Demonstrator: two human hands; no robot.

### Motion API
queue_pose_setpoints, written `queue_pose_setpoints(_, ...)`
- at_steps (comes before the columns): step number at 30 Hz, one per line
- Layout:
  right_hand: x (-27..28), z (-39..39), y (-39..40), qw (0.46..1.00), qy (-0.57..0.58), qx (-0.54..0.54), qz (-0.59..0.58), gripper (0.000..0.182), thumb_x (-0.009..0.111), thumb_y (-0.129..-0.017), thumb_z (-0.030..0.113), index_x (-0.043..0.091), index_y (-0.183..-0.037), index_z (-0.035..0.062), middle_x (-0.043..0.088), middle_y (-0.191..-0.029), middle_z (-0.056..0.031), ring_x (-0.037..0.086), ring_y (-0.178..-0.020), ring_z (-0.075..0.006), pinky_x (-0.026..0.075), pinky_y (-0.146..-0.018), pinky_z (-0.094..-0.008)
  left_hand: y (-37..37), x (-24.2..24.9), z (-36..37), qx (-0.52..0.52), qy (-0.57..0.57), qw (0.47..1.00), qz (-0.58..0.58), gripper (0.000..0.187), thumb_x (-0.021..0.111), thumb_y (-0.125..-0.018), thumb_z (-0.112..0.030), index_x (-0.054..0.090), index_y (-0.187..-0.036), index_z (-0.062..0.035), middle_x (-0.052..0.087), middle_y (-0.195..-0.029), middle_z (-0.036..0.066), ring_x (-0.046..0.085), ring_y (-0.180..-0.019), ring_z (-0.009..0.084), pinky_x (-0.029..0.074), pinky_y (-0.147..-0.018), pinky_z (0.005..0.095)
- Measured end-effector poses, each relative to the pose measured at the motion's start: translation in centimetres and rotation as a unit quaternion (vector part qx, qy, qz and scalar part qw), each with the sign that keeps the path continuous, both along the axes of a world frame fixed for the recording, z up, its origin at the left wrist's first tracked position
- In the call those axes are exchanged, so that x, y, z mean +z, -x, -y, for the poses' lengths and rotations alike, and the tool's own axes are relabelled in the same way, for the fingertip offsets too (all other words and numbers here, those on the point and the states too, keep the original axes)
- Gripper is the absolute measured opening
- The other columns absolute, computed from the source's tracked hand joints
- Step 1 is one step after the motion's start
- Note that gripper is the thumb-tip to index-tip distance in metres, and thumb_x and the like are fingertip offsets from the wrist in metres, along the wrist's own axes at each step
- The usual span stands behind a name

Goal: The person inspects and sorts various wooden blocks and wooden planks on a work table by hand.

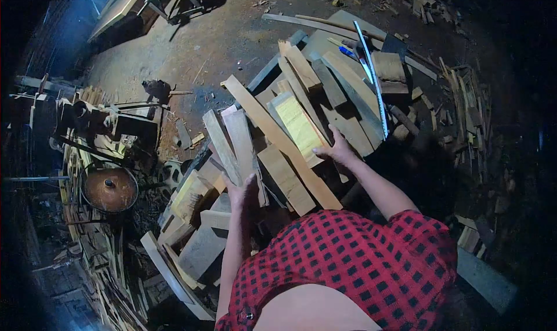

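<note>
Wooden boards and blocks of many sizes lie heaped in front of me. My left hand is at the lower end of a short pale board, its thumb and fingers apart. Beside that lies a greyish board with a pinkish end. My right hand is spread at the lower right corner of a yellowish block, thumb over its end and a finger stretched along its side. Between the hands a long orange-brown board slants across the heap, next to a thick block.
A long metal ruler and a blue-and-white pen-like item lie on the far right of the heap. At left stand a round rusty metal disc and a spoked wheel. Thin wood strips are piled lower left.
</note>
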State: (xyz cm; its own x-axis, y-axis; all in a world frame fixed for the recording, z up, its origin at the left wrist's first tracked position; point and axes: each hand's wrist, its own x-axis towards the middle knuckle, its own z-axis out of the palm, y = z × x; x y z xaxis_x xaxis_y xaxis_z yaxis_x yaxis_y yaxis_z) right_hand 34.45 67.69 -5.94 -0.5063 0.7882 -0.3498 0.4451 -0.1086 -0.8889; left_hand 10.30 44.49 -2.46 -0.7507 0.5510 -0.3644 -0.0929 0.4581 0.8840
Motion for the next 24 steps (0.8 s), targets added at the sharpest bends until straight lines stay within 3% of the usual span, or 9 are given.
queue_pose_setpoints(1,-0.1,-0.3,0.0,1.0,0.011,0.002,0.015,0.113,0.086,-0.056,0.041,0.024,-0.143,0.0019,0.036,-0.14,-0.0246,0.034,-0.131,-0.0329,0.029,-0.108,-0.0421,-0.5,0.4,-0.4,0.056,-0.052,0.991,0.111,0.1,0.078,-0.07,-0.02,0.014,-0.146,-0.0062,0.042,-0.134,0.021,0.051,-0.113,0.0302,0.045,-0.092,0.0377)
queue_pose_setpoints(5,-3.0,-1.3,0.3,0.999,-0.027,0.015,0.023,0.106,0.085,-0.059,0.029,0.025,-0.143,0.0045,0.046,-0.129,-0.0207,0.048,-0.118,-0.0313,0.042,-0.098,-0.0393,-0.7,0.9,-0.9,0.052,-0.084,0.987,0.123,0.093,0.076,-0.072,-0.013,0.017,-0.143,-0.0051,0.047,-0.127,0.018,0.054,-0.104,0.0266,0.049,-0.084,0.0352)
queue_pose_setpoints(8,-1.3,-0.7,0.6,0.967,0.185,-0.047,-0.171,0.096,0.077,-0.065,0.003,0.022,-0.144,0.0064,0.052,-0.112,-0.0117,0.059,-0.087,-0.0188,0.053,-0.067,-0.0279,0.9,-3.0,0.9,0.019,-0.053,0.997,0.045,0.094,0.076,-0.073,-0.014,0.013,-0.143,-0.0054,0.047,-0.127,0.018,0.053,-0.106,0.0264,0.048,-0.086,0.0356)
queue_pose_setpoints(11,2.2,-0.8,0.4,0.95,0.233,-0.065,-0.197,0.091,0.075,-0.066,0.003,0.024,-0.142,0.0062,0.054,-0.108,-0.0106,0.057,-0.082,-0.0171,0.05,-0.064,-0.0263,-1.7,-2.0,-0.8,0.029,0.009,0.993,0.115,0.101,0.078,-0.073,-0.017,0.005,-0.144,-0.006,0.047,-0.127,0.019,0.053,-0.108,0.0265,0.047,-0.088,0.0357)
queue_pose_setpoints(14,1.4,-2.1,-0.6,0.952,0.235,0.012,-0.194,0.085,0.077,-0.066,0.007,0.034,-0.138,0.004,0.058,-0.096,-0.006,0.058,-0.075,-0.0139,0.05,-0.061,-0.0239,-2.8,-2.4,-0.9,-0.058,-0.044,0.996,-0.055,0.104,0.077,-0.075,-0.02,0.0,-0.144,-0.0061,0.046,-0.127,0.019,0.052,-0.109,0.0268,0.045,-0.09,0.0361)
queue_pose_setpoints(16,0.4,-2.8,-1.2,0.96,0.229,0.024,-0.158,0.083,0.078,-0.066,0.012,0.036,-0.137,0.0039,0.058,-0.099,-0.0082,0.058,-0.079,-0.0167,0.05,-0.066,-0.0267,-3.0,-1.1,-0.8,-0.058,-0.092,0.987,0.117,0.103,0.074,-0.078,-0.021,-0.002,-0.145,-0.006,0.046,-0.128,0.019,0.051,-0.111,0.0272,0.045,-0.091,0.0361)
queue_pose_setpoints(18,-1.6,-2.9,-1.6,0.966,0.222,0.032,-0.126,0.081,0.078,-0.066,0.016,0.038,-0.136,0.0038,0.057,-0.102,-0.0104,0.059,-0.083,-0.0196,0.051,-0.07,-0.0296,-2.9,-0.4,-0.8,-0.047,-0.05,0.992,0.106,0.099,0.072,-0.08,-0.02,-0.001,-0.145,-0.0055,0.046,-0.128,0.02,0.051,-0.11,0.0276,0.045,-0.091,0.0362)
queue_pose_setpoints(20,-4.5,-2.7,-2.1,0.983,-0.161,0.056,0.06,0.081,0.078,-0.066,0.023,0.04,-0.135,0.0031,0.053,-0.113,-0.0178,0.056,-0.1,-0.0288,0.048,-0.086,-0.039,-2.3,-1.0,-1.0,-0.012,-0.057,0.994,0.097,0.091,0.07,-0.081,-0.02,0.006,-0.144,-0.0042,0.051,-0.12,0.017,0.055,-0.099,0.0229,0.048,-0.083,0.0338)
queue_pose_setpoints(24,3.4,-0.1,-0.7,0.903,-0.404,0.055,0.134,0.076,0.075,-0.066,0.022,0.043,-0.133,0.0032,0.046,-0.121,-0.0197,0.049,-0.108,-0.0356,0.041,-0.094,-0.0423,-1.7,-2.3,-0.5,-0.008,-0.075,0.988,0.135,0.081,0.069,-0.083,-0.023,0.015,-0.141,-0.003,0.058,-0.108,0.012,0.059,-0.084,0.0172,0.05,-0.073,0.0306)
